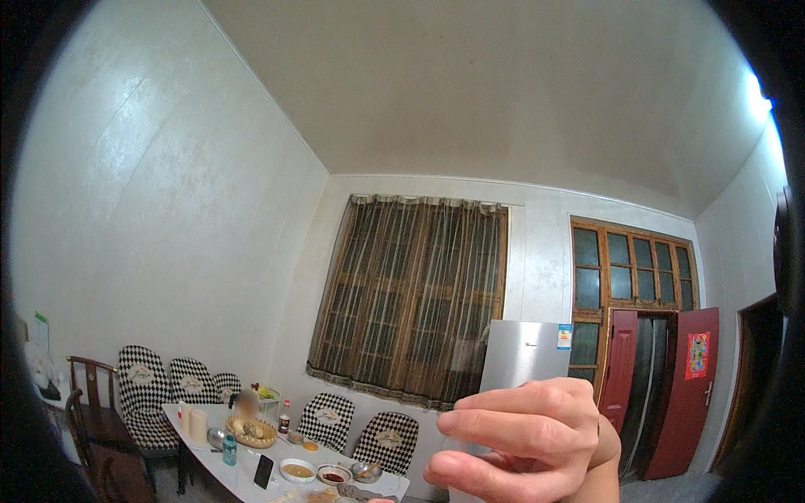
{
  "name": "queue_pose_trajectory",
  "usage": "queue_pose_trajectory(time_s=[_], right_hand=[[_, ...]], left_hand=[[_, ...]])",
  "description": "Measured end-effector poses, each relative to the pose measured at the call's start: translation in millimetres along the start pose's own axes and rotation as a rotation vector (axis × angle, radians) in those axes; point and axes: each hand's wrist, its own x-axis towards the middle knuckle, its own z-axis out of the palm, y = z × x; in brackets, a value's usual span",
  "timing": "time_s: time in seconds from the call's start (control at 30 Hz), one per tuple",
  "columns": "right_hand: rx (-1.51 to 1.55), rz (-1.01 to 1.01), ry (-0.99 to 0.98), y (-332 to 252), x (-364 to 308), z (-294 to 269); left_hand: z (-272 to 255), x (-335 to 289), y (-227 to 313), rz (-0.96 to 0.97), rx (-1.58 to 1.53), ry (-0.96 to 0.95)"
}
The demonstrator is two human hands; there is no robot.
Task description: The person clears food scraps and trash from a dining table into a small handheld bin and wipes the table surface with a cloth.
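My right hand (528, 436) is raised in front of me at the lower right, close to the camera. Its fingers are curled and pressed together, with the thumb below them. A pale patch shows between thumb and fingers, but I cannot make out what it is. Beyond the hand, a white table holds a bowl of light soup (298, 471), a bowl of dark sauce (334, 475) and a metal ladle (366, 472). A dark phone (263, 471) leans upright near them. My left hand cannot be seen.
A woven basket of food (251, 432), a blue-green bottle (230, 448) and a sauce bottle (284, 417) stand on the white table (214, 474). Checkered chairs (387, 444) line its far side. A silver refrigerator (527, 356) and an open red door (683, 419) are behind my right hand.
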Motion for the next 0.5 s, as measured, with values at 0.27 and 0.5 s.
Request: queue_pose_trajectory(time_s=[0.27, 0.5], right_hand=[[0.014, -0.008, 0.067, -2, 3, 6], [0.013, -0.088, 0.124, -4, 8, 16]], left_hand=[[-5, -6, 2, -0.033, 0.036, 0.045], [-5, -13, 11, 0.019, 0.000, 0.055]])
